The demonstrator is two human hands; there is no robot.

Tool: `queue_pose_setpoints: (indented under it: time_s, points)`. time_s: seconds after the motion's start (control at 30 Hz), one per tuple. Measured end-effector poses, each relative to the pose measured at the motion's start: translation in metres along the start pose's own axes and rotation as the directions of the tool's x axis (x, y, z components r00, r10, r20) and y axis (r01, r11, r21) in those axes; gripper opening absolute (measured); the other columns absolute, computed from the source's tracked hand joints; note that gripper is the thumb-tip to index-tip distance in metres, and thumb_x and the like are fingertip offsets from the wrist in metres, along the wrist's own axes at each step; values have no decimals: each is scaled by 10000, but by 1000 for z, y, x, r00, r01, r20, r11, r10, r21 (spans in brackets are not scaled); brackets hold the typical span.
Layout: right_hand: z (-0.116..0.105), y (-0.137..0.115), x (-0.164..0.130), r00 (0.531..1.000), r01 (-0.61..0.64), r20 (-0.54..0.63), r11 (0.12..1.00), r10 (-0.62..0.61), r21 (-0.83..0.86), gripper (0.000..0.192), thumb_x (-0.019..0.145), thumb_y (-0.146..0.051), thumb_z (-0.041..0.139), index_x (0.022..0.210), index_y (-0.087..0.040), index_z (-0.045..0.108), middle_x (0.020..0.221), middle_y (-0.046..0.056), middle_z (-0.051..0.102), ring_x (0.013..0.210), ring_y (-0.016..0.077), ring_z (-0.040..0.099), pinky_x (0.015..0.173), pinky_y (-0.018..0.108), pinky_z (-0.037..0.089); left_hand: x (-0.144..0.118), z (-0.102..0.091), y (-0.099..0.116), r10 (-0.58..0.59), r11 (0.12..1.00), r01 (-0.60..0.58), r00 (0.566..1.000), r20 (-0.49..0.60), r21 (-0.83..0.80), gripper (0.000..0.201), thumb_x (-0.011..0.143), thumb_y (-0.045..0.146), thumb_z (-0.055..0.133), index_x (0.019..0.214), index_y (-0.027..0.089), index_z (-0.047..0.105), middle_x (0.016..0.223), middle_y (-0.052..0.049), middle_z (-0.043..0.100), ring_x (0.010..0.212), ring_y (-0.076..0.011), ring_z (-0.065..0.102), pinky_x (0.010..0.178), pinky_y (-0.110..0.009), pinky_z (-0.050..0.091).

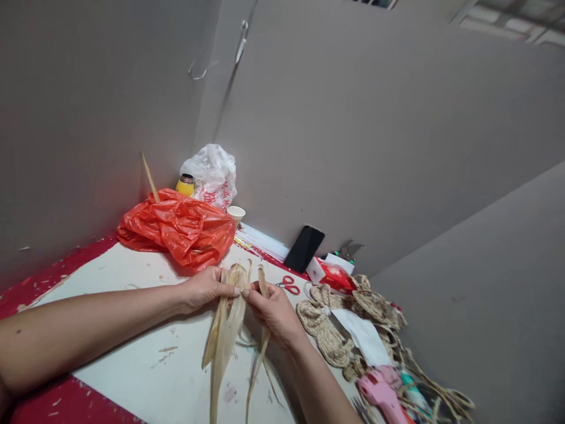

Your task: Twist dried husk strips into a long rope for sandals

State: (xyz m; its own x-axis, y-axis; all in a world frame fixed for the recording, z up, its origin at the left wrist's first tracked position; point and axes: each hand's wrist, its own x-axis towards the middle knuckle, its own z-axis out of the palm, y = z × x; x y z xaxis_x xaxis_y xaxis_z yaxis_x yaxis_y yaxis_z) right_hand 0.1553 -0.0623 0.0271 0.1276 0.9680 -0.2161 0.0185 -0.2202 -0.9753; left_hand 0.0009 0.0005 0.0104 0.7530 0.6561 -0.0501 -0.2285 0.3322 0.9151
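Note:
My left hand (207,290) pinches the upper part of a bunch of dry, pale corn husks (225,341), whose long strips hang down over the white table sheet. Close beside it, my right hand (271,309) has its thumb and fingertips closed at the same bunch, the two thumbs nearly meeting. A separate narrow husk strip (263,282) passes through the right hand's fingers, and its thin ends trail below. Just behind the right hand lie red-handled scissors (289,285), their blades partly hidden.
A red plastic bag (180,229) sits at the back left, near a yellow jar (186,185), a white bag (214,171) and a paper cup (236,213). A phone (304,248) leans on the wall. Braided soles (324,330) and a pink glue gun (382,394) are at right.

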Motion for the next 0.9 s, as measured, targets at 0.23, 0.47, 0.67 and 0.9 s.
queue_pose_setpoints:
  time_s: [0.23,0.47,0.67,0.9]
  points:
    - [0,0,-1,996,86,-18,987,-89,-134,228,664,-313,661,584,-164,509,448,-77,405,375,40,245,393,208,170,-1,-1,-4,36,998,-38,998,41,46,270,633,340,755,733,110,656,598,6,573,534,-89,482,544,-209,357]
    - [-3,3,1,993,110,-26,979,-116,-173,196,689,-274,635,564,-156,540,454,-50,444,373,48,271,390,210,189,-4,0,-1,51,998,-53,995,83,19,273,654,347,741,737,103,652,621,-13,578,548,-94,492,543,-209,363]
    - [-7,7,3,993,120,3,979,-121,-167,229,711,-316,628,577,-150,544,444,-61,403,376,47,248,387,205,174,-2,-1,-4,38,999,-39,998,44,23,311,626,350,760,773,94,662,661,-33,608,556,-95,504,547,-205,373]
    - [-8,2,7,971,196,-86,950,-223,-244,219,656,-262,634,519,-149,507,470,-54,417,437,60,318,438,195,258,0,-4,-4,95,995,-95,995,5,12,295,660,368,737,711,95,640,618,-19,578,544,-85,490,549,-197,371]
